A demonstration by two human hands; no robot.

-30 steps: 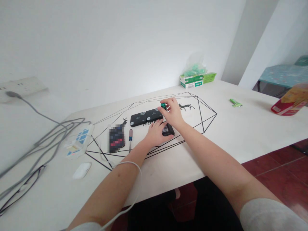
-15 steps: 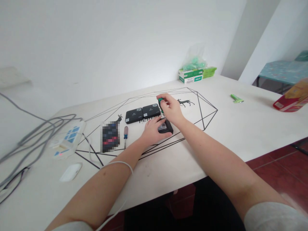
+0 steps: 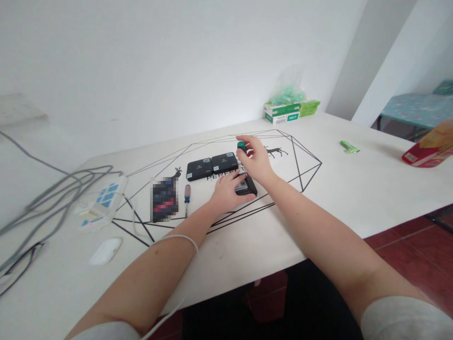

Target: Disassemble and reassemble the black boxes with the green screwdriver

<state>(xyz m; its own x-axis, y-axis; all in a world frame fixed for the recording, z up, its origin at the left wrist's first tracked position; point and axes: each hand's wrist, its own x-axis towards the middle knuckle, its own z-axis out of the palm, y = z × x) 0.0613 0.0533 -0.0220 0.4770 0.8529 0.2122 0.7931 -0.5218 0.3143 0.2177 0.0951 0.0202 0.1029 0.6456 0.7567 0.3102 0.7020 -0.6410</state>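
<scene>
My left hand [image 3: 228, 191] lies flat on a small black box [image 3: 247, 185] on the white table [image 3: 336, 198], pressing it down. My right hand [image 3: 257, 159] is closed round a green-handled screwdriver [image 3: 241, 146], held upright over that box. Two more black boxes [image 3: 212, 166] lie side by side just behind my hands. A second screwdriver with a blue and red handle [image 3: 187, 198] rests to the left, beside a blurred dark object [image 3: 163, 199].
A white power strip [image 3: 99, 204] with grey cables [image 3: 49, 198] sits at the left, a white mouse-like case [image 3: 105, 250] nearer me. Green-and-white cartons [image 3: 286, 111] stand at the back, a green lighter [image 3: 348, 146] and a red packet [image 3: 426, 148] at the right.
My right hand has shifted slightly with the green screwdriver, its fingers turning on the handle. The left hand stays on the black box. The view has swung a little.
</scene>
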